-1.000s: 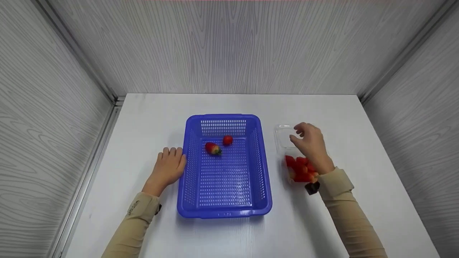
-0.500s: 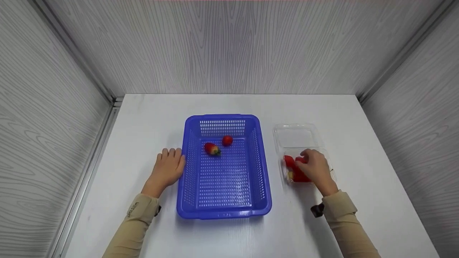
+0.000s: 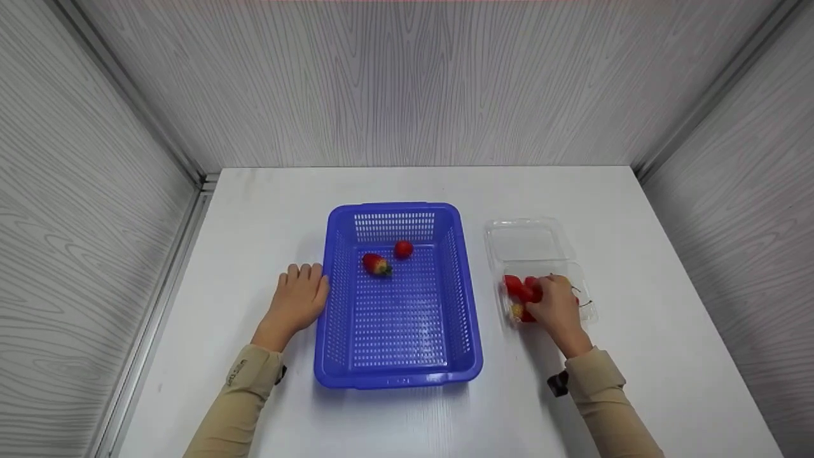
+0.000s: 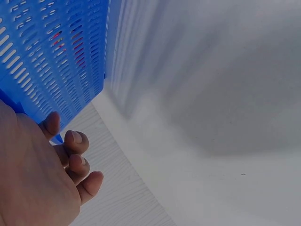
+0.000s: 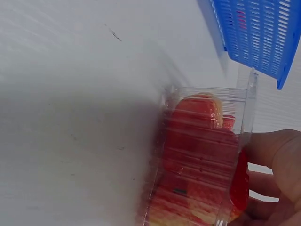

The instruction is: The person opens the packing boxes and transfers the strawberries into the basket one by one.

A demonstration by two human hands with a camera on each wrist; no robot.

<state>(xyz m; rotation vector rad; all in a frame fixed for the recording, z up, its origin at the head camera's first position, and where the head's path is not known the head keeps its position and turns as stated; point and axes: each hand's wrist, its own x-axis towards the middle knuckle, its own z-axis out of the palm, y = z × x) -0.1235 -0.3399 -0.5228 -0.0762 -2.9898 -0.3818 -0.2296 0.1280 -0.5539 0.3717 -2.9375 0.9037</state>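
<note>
My left hand [image 3: 296, 299] rests against the left rim of a blue perforated plastic basket [image 3: 321, 343]. In the left wrist view its fingers [image 4: 77, 141] lie loosely bent beside the basket wall. A strawberry [image 3: 376, 264] with a green cap and a round red fruit [image 3: 403, 249] lie inside, toward the far end. To the right, a clear hinged box [image 3: 531, 242] stands with its lid folded back. My right hand [image 3: 556, 312] reaches down into it, thumb and fingers around a glossy red fruit [image 5: 240, 181] near the rim. The hand partly hides the other fruit [image 3: 512, 285].
Thin stems [image 3: 586, 303] stick out at the box's right side. Basket and box stand apart on a white table [image 3: 407, 420]. Grey wood-grain panels [image 3: 407, 83] close off the back and both sides.
My right hand has moved down and toward me, from above the box lid into the fruit. The left hand and the basket have stayed in place.
</note>
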